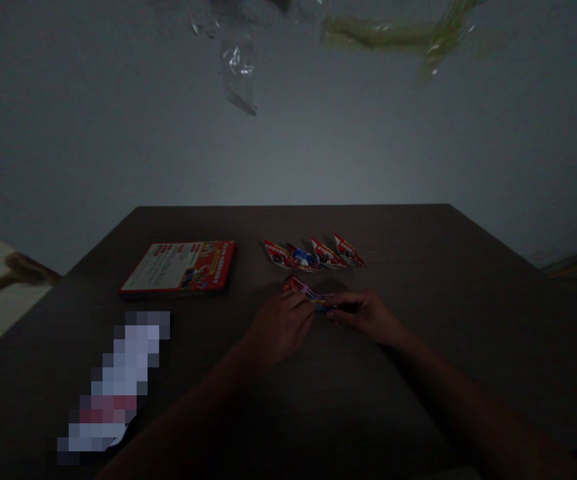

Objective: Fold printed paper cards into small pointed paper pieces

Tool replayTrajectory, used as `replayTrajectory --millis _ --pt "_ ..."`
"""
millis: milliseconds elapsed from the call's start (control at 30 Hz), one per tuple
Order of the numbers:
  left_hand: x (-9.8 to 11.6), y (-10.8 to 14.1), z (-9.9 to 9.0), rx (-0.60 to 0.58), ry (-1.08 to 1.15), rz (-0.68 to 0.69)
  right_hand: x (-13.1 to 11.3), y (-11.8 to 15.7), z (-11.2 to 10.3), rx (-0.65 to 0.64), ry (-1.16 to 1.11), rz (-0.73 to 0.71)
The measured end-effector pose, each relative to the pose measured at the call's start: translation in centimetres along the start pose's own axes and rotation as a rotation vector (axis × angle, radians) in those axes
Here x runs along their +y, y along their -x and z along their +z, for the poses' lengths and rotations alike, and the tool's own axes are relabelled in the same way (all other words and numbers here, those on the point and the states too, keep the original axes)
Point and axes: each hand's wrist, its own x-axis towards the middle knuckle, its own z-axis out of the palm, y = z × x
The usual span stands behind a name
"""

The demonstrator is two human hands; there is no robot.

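Observation:
Both my hands are at the middle of the dark table (398, 260), on a small piece of printed paper (296, 285) in red, purple and blue that looks folded. My left hand (278, 325) presses its fingers down on the paper, hiding part of it. The thumb and fingers of my right hand (371, 318) pinch its right end. Just beyond stands a row of several folded paper pieces: a red one (277, 255) at the left, a blue one (303, 257) beside it, and red ones (349, 251) at the right.
Left of my hands lies a flat red and white printed booklet or stack of sheets (178, 268). Nearer me at the left is a phone-like object with a bright, pixelated surface (118, 380). Behind the table rises a pale wall (298, 153) with clear plastic and yellowish tape on it.

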Motion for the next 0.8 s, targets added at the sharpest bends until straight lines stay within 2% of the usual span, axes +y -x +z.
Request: replayTrajectory --millis 167,567,800 --pt "-0.16 -0.02 0.41 0.034 0.018 -0.006 -0.11 0.02 0.07 0.003 -0.098 0.130" --pt "-0.21 -0.02 0.61 0.074 0.014 0.001 0.49 -0.20 0.22 0.011 -0.215 0.151" --pt "-0.08 -0.05 0.59 0.067 0.028 0.020 -0.19 -0.28 0.51 0.061 -0.300 0.215"
